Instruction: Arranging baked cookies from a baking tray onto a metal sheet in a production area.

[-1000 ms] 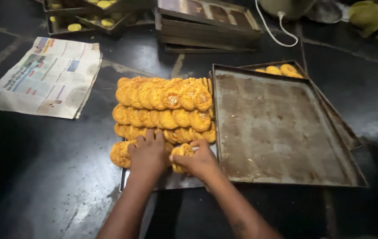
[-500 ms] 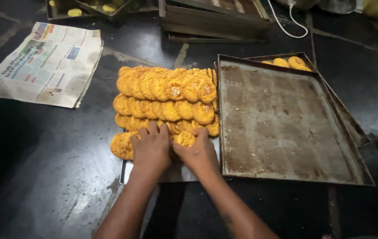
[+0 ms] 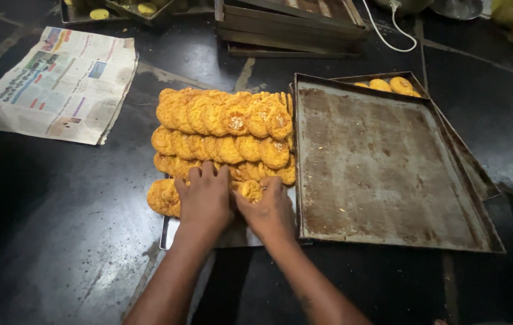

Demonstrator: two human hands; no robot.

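Rows of overlapping orange-yellow round cookies fill a small metal tray on a dark floor. My left hand lies palm-down on the nearest row, fingers spread over the cookies. Beside it, my right hand presses on the same row, with one cookie showing between the two hands. Another cookie sticks out past the tray's left edge. Neither hand lifts anything.
A large empty, stained baking tray lies right of the cookies, over another tray holding a few cookies. A newspaper lies at the far left. Stacked trays and a white cable sit at the back.
Both hands have stayed on the near row, shifting slightly together. The camera has tilted a little, so the scene sits lower in view.
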